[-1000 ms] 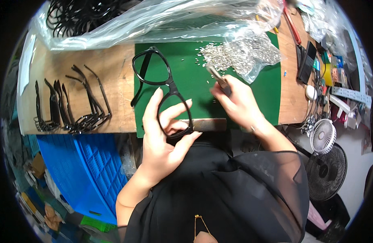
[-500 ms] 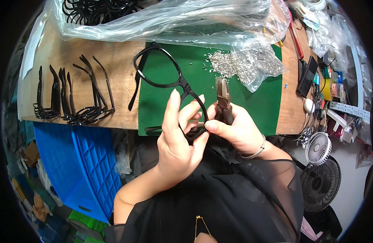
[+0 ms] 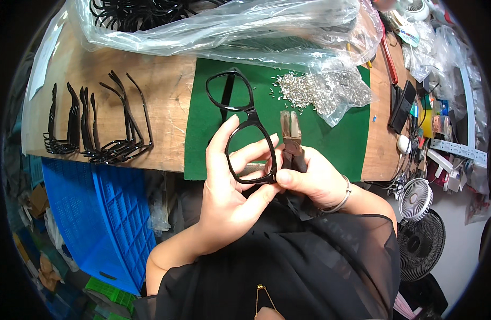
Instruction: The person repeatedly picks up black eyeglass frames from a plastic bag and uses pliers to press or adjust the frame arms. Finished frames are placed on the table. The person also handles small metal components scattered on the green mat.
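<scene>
My left hand [image 3: 224, 197] is closed round the lower rim of a black eyeglass frame [image 3: 252, 114], its fingers reaching behind and through the lens opening. No lenses show in the rims. The frame stands on end, one temple visible behind the upper rim. Held in my right hand [image 3: 323, 181] is a pair of pliers [image 3: 292, 141], jaws pointing away from me. That hand's thumb meets the frame's near end corner by the left thumb. Beyond the pliers, a heap of small silvery metal pieces [image 3: 294, 92] lies on a green mat [image 3: 331, 152], beside a clear bag [image 3: 333, 101] of similar pieces.
Several black eyeglass frames [image 3: 115, 152] stand in rows at the wooden table's left front edge. A large clear plastic bag [image 3: 229, 34] with black parts lies across the back. Below left is a blue crate [image 3: 104, 224]. A phone [image 3: 402, 109], cables and fans [image 3: 416, 197] are at right.
The eyeglass frame has turned more upright, its upper rim shifting right and nearer to me. Both hands stay together on it, and the pliers remain in the right hand.
</scene>
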The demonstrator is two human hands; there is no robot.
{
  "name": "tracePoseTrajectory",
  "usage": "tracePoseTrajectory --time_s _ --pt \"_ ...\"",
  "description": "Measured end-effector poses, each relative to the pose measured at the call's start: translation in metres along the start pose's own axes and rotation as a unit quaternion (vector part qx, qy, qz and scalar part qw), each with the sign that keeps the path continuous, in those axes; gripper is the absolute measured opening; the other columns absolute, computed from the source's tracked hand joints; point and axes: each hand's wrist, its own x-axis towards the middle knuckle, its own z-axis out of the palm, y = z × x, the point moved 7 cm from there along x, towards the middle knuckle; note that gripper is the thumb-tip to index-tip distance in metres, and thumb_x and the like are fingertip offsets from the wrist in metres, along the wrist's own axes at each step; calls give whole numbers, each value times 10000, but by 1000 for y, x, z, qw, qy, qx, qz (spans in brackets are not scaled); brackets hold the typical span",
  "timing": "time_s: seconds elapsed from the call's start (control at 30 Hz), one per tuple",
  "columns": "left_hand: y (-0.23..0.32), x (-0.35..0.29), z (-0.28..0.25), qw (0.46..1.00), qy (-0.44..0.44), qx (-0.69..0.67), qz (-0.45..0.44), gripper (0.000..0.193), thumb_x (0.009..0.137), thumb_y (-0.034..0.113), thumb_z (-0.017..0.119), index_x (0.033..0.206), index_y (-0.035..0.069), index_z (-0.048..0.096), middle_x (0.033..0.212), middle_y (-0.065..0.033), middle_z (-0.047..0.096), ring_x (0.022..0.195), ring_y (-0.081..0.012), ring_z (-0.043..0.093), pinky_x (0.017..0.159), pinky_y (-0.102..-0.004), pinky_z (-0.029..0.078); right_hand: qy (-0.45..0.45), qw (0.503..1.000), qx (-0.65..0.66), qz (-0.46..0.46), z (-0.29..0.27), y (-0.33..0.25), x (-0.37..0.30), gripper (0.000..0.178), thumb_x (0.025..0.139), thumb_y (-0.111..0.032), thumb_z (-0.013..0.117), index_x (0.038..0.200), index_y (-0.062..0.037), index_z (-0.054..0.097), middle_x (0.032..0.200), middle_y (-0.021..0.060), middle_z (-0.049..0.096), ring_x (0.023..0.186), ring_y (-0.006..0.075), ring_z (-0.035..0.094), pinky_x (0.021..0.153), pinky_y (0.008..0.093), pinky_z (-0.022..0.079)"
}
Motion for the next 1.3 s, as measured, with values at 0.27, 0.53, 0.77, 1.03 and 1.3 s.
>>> tracePoseTrajectory --time_s 0.27,0.53,0.77,1.03,1.3 --pt "7 -7 -5 996 -37 47 -68 882 700 -145 599 1354 66 46 1199 -226 469 890 -176 608 774 -267 503 -91 899 -427 12 0 -6 -26 267 838 -258 549 900 1 541 774 171 584 746 299 594 672 362 463" --pt "-3 -7 -1 992 -58 87 -70 845 738 -112 593 1345 56 29 1211 -227 454 914 -195 602 788 -280 491 -91 837 -539 -7 2 -10 -22 268 815 -244 585 842 9 503 742 171 562 708 347 567 614 397 447" --pt "-7 -3 -1 991 -10 75 -113 854 700 -132 607 1348 49 81 1204 -223 472 884 -172 605 719 -213 492 -46 821 -569 6 -3 -5 -18 318 809 -249 565 827 68 545 780 226 596 697 386 589 657 421 469" --pt "-15 4 -2 981 -23 153 -118 802 734 -106 598 1330 23 77 1188 -200 478 900 -171 596 751 -249 499 22 859 -511 2 -49 13 -9 267 830 -264 554 884 -5 522 775 172 583 744 323 582 649 377 453" --pt "-21 -19 -24 998 -34 42 19 799 706 -57 606 1312 73 102 1030 -171 471 605 -105 484 522 -198 441 249 745 -598 -157 -94 -8 1 136 719 -103 561 804 -16 498 738 155 548 704 331 558 638 413 452"
